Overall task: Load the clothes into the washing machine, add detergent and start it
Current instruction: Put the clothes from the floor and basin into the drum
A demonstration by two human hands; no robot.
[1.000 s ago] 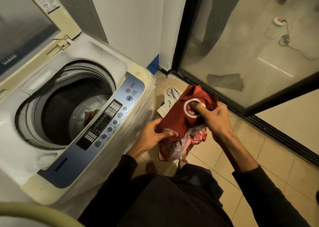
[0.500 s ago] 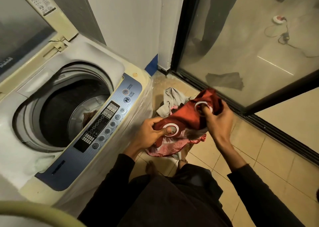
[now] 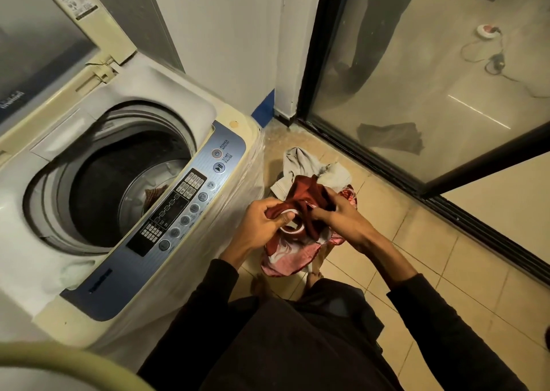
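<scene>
Both gripping the dark red white-trimmed fabric garment (image 3: 303,200), left hand (image 3: 265,221) and right hand (image 3: 342,216) now drawn close, bunching it low above the tiled floor beside the open white top-loading washing machine (image 3: 125,164); likely readying for the drum.

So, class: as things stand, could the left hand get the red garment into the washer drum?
Probably yes: the left hand grips the red garment beside the washing machine, whose lid stands open, leaving the drum unblocked.
</scene>
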